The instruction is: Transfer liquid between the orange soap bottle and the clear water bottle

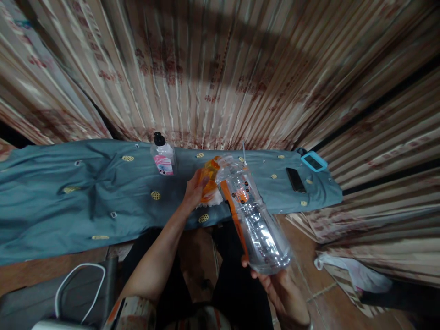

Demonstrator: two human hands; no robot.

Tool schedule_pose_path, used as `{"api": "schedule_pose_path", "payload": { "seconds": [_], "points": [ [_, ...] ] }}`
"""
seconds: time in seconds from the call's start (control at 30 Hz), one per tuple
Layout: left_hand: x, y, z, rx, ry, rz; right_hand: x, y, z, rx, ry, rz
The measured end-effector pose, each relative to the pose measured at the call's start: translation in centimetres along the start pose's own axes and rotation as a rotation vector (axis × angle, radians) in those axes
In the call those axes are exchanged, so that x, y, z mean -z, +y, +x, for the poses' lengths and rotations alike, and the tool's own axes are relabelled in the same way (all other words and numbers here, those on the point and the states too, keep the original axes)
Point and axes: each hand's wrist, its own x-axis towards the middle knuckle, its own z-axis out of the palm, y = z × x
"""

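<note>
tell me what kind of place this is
Probably a room in a home, not a workshop: patterned curtains hang behind a teal cloth spread out flat, with a phone and a small pump bottle lying on it.

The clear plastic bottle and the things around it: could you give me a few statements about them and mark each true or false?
1. The right hand holds the clear plastic bottle at its base. True.
2. The left hand grips the bottle's orange cap. True.
3. The bottle stands upright on the cloth. False: it is tilted, held above the teal embroidered cloth.
4. The small black-capped bottle lies on its side. False: it stands upright.
5. A dark phone lies on the cloth. True.
</note>
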Motion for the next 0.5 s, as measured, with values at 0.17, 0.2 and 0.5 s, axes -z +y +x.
{"api": "schedule_pose_path", "payload": {
  "seconds": [0.17,0.2,0.5],
  "points": [
    [0.02,0.04,-0.04,0.009,-0.013,-0.019,0.11,-0.36,0.15,0.001,-0.052,0.008],
    [-0.01,0.08,-0.05,0.015,-0.008,-0.026,0.19,-0.34,0.16,-0.006,-0.059,0.01],
    [-0.04,-0.15,0.1,0.013,0.002,-0.027,-0.45,-0.14,0.2,0.02,0.029,0.022]
  ]
}}
